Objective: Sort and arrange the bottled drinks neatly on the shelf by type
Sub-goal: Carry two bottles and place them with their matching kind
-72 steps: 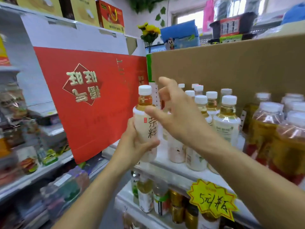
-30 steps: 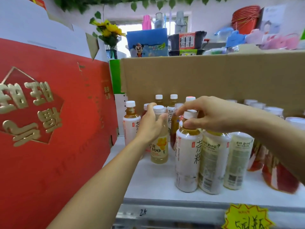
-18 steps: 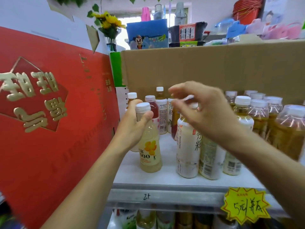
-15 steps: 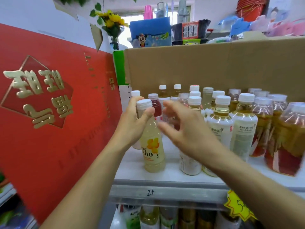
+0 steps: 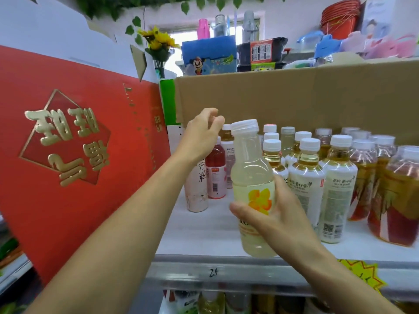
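Yellow bottle [image 5: 251, 168] now transferred to right hand [image 5: 278, 214], grip curled round it; freed left hand [image 5: 199, 134] pinches the white-labelled bottle [image 5: 197, 191] top, upper centre, for regrouping.

White shelf [image 5: 199, 234]: red-drink bottle [image 5: 216, 171] left, white-label tea bottles [image 5: 305, 186] centre, amber bottles [image 5: 362, 180] right.

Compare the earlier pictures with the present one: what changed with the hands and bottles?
The pale yellow bottle passed from the left hand to the right hand, which grips its body. The left hand let go and reached back above the white-labelled bottle. Other bottles stayed put.
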Motion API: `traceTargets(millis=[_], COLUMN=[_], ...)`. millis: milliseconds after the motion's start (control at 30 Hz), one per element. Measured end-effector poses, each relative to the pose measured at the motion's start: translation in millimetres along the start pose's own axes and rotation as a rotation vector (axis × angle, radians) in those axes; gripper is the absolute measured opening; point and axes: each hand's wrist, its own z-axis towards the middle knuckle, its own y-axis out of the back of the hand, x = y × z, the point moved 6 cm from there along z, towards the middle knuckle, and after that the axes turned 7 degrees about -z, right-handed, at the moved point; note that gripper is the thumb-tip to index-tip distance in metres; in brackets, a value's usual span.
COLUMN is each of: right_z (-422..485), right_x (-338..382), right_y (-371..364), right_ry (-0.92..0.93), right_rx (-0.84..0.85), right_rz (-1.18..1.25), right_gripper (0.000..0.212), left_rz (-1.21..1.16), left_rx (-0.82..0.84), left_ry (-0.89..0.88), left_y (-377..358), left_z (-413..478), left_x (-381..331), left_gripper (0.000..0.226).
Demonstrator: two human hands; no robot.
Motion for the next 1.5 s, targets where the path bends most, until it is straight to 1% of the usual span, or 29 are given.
traceTargets(millis=[100, 167, 233, 333, 500, 567, 633, 733, 900, 1000, 1100, 1200, 1300, 1367, 1433, 1500], right_z=[-5, -8, -11, -12, -10, -11, -12, -15, -21, -24, -28, -29, -31, -32, -34, -36], right_x=[-3, -6, -8, -11, -14, -14, -15, -16, -18, -19, -18, -21, -24, -25, -27, -28], right_y=[14, 20, 25, 31, 38, 40, 42, 45, 50, 50, 48, 45, 41, 39, 37, 37], right_ry=[-0.003, -0.004, 0.000, -0.005, -0.013, -0.018, -0.016, -0.017, -0.002, 0.001, 0.003, -0.006, -0.011, -0.014, -0.020, -0.023], right_rx=[-0.030, -0.039, -0.053, -0.078, -0.102, -0.113, -0.129, -0.130, -0.121, -0.125, -0.128, -0.127, -0.136, -0.146, -0.151, -0.163], right_rz=[-0.004, -0.014, -0.012, -0.029, -0.053, -0.058, -0.057, -0.043, -0.032, -0.009, 0.022, 0.019, 0.020, 0.022, 0.033, 0.041], right_gripper=[0.052, 0.052, 0.054, 0.060, 0.063, 0.062, 0.060, 0.060, 0.060, 0.060, 0.062, 0.061, 0.065, 0.062, 0.059, 0.057], left_rz=[0.454, 0.714, 0.905, 1.048, 1.074, 1.055, 0.962, 0.806, 0.694, 0.638, 0.515, 0.346, 0.149, 0.068, -0.026, -0.088], left_rx=[0.109, 0.230, 0.323, 0.362, 0.361, 0.324, 0.294, 0.295, 0.274, 0.292, 0.282, 0.187, 0.061, 0.054, 0.068, 0.035], left_ry=[-0.056, -0.012, 0.058, 0.065, 0.028, -0.039, -0.085, -0.094, -0.112, -0.102, -0.082, -0.117, -0.130, -0.086, -0.043, 0.001], left_y=[-15, -25, -32, -39, -39, -42, -48, -58, -50, -39, -26, -19, -26, -38, -51, -58], left_z=[34, 50, 59, 64, 63, 63, 58, 45, 18, -4, -27, -46, -60, -65, -67, -70], left_x=[5, 19, 34, 42, 34, 27, 20, 15, 10, 0, -9, -6, 10, 25, 36, 46], left_gripper=[0.045, 0.042, 0.041, 0.037, 0.040, 0.039, 0.032, 0.030, 0.032, 0.036, 0.039, 0.036, 0.036, 0.049, 0.070, 0.088])
